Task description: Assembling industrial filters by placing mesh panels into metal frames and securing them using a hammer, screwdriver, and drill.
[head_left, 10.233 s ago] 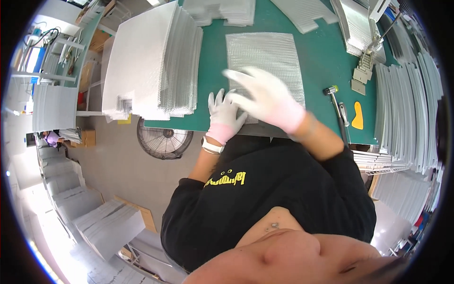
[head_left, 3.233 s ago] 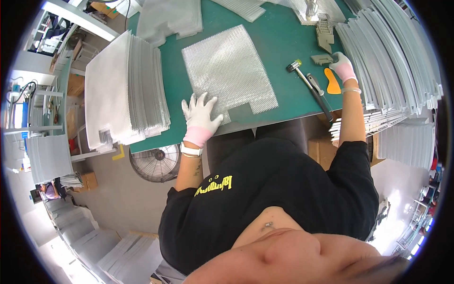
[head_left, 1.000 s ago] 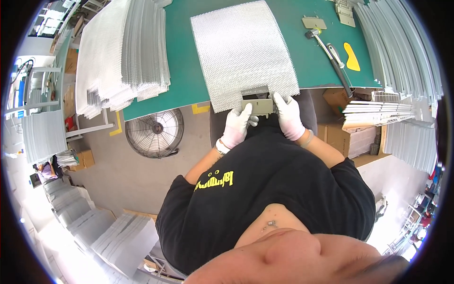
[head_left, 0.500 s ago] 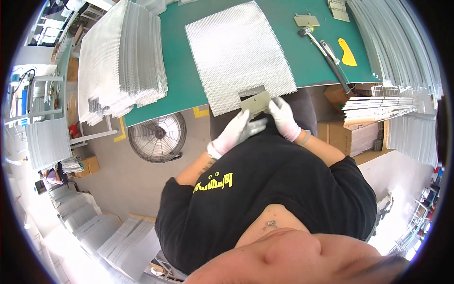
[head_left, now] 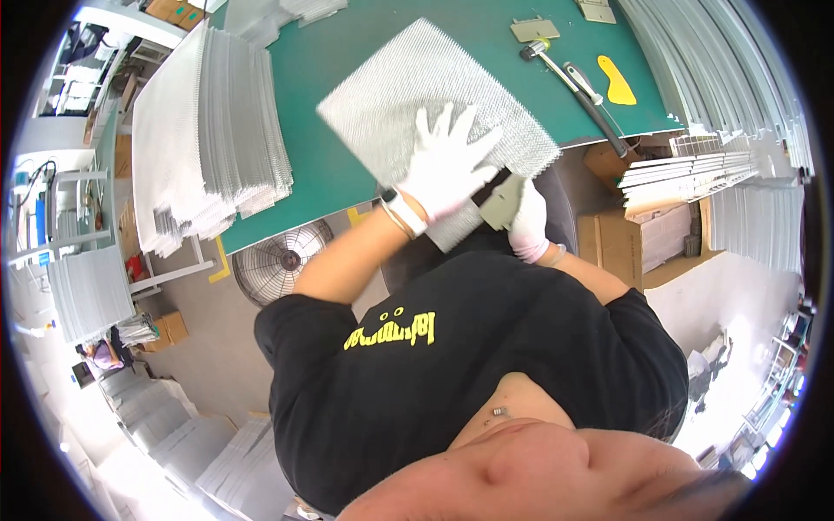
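I am looking down on a green worktable (head_left: 300, 178), the largest thing in view, with its near edge running across below the work. Upright grey-white panels (head_left: 734, 95) are crowding along its right side, and a thick stack of silver mesh sheets (head_left: 239, 122) is standing at its left. Between them a single notched mesh sheet (head_left: 408, 87) is lying askew on the table, its near corner overhanging the edge. On the floor beyond that edge I am seeing a round caged fan (head_left: 287, 260) to the left and an open cardboard box (head_left: 612, 247) to the right.

The gloved left hand (head_left: 445, 169) is resting palm down on the mesh sheet, fingers spread wide and gripping nothing. The gloved right hand (head_left: 531, 221) is closing almost fully on the right edge of a khaki plate (head_left: 499, 207), though its fingertips are hiding from me. That plate is sitting at the sheet's notch; I cannot tell whether it is touching the mesh.

A double-faced mallet (head_left: 578, 95) is lying farther right, with a yellow scraper (head_left: 616, 84), a second khaki plate (head_left: 535, 31) and a slim grey-handled tool (head_left: 579, 80) lying near it.
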`<action>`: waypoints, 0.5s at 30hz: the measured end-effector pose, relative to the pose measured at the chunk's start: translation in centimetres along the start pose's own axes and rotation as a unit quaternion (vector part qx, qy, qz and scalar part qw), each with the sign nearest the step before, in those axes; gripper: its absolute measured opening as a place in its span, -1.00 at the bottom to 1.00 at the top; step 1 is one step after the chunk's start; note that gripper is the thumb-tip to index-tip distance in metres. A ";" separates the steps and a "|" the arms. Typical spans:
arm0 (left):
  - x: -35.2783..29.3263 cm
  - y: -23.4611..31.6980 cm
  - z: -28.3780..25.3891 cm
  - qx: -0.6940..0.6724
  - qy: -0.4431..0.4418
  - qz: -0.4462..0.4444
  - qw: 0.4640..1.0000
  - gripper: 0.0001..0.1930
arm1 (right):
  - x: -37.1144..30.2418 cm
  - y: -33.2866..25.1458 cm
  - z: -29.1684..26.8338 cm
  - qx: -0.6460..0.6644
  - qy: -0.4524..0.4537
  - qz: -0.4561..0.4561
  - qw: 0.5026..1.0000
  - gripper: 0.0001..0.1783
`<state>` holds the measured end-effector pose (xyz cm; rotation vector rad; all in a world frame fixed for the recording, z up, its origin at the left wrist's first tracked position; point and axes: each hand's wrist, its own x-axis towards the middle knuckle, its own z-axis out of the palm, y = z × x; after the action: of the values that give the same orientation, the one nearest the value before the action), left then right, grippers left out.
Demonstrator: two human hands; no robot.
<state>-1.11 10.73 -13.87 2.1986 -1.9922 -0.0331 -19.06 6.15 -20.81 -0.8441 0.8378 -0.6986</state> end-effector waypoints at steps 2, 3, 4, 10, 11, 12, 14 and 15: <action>-0.3 2.6 0.0 -0.007 0.003 -0.008 1.000 -0.37 | 1.3 2.0 -3.3 0.039 0.002 0.007 0.999 -0.54; -0.6 3.2 -0.1 -0.007 0.006 -0.024 1.000 -0.39 | 2.3 2.6 -3.9 -0.124 -0.022 -0.078 0.989 -0.55; -0.6 3.2 0.0 -0.009 0.005 -0.023 1.000 -0.39 | 3.1 2.2 -3.5 -0.285 -0.047 -0.160 0.944 -0.56; -1.0 3.0 -0.1 0.007 0.007 -0.045 0.999 -0.41 | 1.2 -2.1 -0.9 -0.074 -0.098 0.030 0.992 -0.78; -1.3 3.2 0.0 0.004 0.006 -0.044 0.999 -0.41 | 0.7 -1.9 -0.8 -0.052 -0.084 0.028 0.995 -0.80; -1.4 3.4 0.0 0.002 0.005 -0.043 0.999 -0.41 | 0.4 -1.7 -0.8 -0.029 -0.070 0.027 0.997 -0.83; -1.4 3.5 -0.1 -0.001 0.007 -0.041 0.999 -0.41 | 0.5 -1.2 -1.0 -0.052 -0.071 -0.002 0.996 -0.80; -1.3 3.6 -0.2 -0.006 0.009 -0.041 0.999 -0.41 | 0.8 -1.1 -0.9 -0.007 -0.054 0.012 0.998 -0.78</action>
<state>-4.73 11.68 -13.32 2.2650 -1.8863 -0.0355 -19.69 4.67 -20.51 -0.8755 0.7568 -0.6206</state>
